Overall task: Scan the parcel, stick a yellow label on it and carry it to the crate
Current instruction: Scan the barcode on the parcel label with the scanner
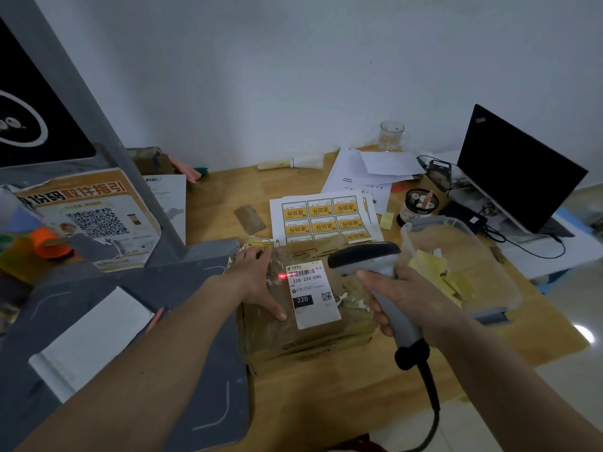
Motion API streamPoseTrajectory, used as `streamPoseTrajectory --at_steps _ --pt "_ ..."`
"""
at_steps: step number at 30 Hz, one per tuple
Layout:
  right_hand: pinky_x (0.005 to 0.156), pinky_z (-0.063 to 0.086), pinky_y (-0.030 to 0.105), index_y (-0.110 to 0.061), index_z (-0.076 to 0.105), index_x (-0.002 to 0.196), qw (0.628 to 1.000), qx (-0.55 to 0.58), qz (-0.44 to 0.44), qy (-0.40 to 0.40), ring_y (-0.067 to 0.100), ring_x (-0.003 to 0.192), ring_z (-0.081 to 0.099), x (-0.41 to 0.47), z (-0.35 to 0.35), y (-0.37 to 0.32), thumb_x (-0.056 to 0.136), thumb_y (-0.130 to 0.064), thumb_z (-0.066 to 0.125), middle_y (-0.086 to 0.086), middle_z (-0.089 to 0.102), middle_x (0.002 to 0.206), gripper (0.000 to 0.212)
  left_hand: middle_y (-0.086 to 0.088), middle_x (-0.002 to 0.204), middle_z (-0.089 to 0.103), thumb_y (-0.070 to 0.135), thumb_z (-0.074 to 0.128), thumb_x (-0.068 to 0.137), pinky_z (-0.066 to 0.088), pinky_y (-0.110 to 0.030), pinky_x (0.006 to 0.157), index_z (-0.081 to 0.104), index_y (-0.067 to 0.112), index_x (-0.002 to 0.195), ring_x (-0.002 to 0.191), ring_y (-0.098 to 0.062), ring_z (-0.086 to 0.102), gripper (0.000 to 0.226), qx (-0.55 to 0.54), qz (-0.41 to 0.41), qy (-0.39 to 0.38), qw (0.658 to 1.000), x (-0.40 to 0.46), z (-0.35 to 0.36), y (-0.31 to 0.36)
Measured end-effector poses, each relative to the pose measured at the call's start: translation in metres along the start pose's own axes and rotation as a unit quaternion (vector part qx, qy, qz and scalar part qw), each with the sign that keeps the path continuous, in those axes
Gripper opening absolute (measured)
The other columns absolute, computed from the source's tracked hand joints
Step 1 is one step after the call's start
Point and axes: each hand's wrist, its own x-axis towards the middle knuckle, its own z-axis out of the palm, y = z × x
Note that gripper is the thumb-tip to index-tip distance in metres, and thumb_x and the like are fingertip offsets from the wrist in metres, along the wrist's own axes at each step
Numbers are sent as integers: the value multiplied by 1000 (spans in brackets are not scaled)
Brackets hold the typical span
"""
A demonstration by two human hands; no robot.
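A brown cardboard parcel [313, 340] lies on the wooden table, with a white shipping label [311, 295] on its top. My left hand [257, 282] rests flat on the parcel's left side, fingers spread. My right hand [401, 298] grips a grey barcode scanner [368, 259] held over the parcel's right side. The scanner's red line falls across the barcode at the label's top. Just behind the parcel lies a sheet of yellow labels [323, 216], and a few loose yellow labels [259, 244] sit at its far left corner.
A clear plastic bin [463, 256] with yellow paper scraps stands right of the parcel. A grey stand [137, 288] with a poster fills the left. Papers, a glass mug [391, 135], a pen pot [419, 203] and a laptop [518, 171] with cables sit behind and to the right.
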Motion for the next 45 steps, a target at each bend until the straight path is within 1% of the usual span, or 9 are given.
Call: streamPoseTrajectory --at_steps 5,8,11,22,31,36,39,42,45 --pt "49 44 31 -5 57 71 999 16 16 48 22 47 51 17 -2 6 86 -34 63 9 54 55 33 -5 148 36 71 69 58 26 -51 111 38 28 140 139 -29 26 98 -49 -29 96 994 4 -5 11" --pt "53 47 32 -6 60 81 996 19 21 85 20 51 54 31 -9 11 85 -38 63 4 57 56 32 -5 127 56 44 61 85 42 -39 97 61 20 121 117 -23 49 43 -125 -35 270 954 9 -9 26" --pt "72 50 41 -11 56 106 994 -6 35 106 23 75 57 49 -22 18 88 -39 54 7 59 83 33 -1 107 69 23 59 91 53 -36 83 69 19 103 91 -15 59 17 -193 -14 300 934 12 -9 40" --pt "72 48 31 -3 51 119 982 -118 41 139 21 94 58 126 -59 41 88 -20 63 11 61 110 37 1 66 58 38 49 94 36 -21 50 50 17 63 60 -11 53 37 -200 -98 278 934 29 5 71" --pt "84 51 46 -10 52 105 961 -220 117 120 33 101 59 186 -61 73 78 -35 70 12 62 109 41 2 53 41 13 55 89 34 -25 53 33 19 50 50 -11 39 46 -263 -136 303 906 30 20 74" --pt "69 50 32 -10 54 114 960 -222 118 127 28 91 61 194 -57 83 76 -45 69 11 63 107 54 -6 54 50 19 54 92 48 -32 56 42 16 52 51 -17 48 42 -259 -168 311 899 19 25 72" --pt "53 40 24 -6 52 119 961 -216 131 108 27 88 59 196 -58 92 84 -38 65 13 62 108 50 -9 53 54 18 55 91 52 -35 58 44 14 52 51 -22 52 41 -262 -158 320 897 17 28 68" --pt "69 42 29 -3 53 117 959 -230 122 112 30 100 59 197 -57 90 85 -29 65 12 61 108 42 -11 54 56 19 55 91 53 -36 57 46 13 53 53 -27 57 39 -266 -151 321 896 19 30 64" --pt "55 38 22 -6 56 89 961 -222 121 114 19 71 55 195 -58 87 89 -14 57 7 55 80 9 -11 54 52 17 55 91 50 -38 56 44 11 53 50 -19 47 39 -288 -139 329 889 24 27 63"
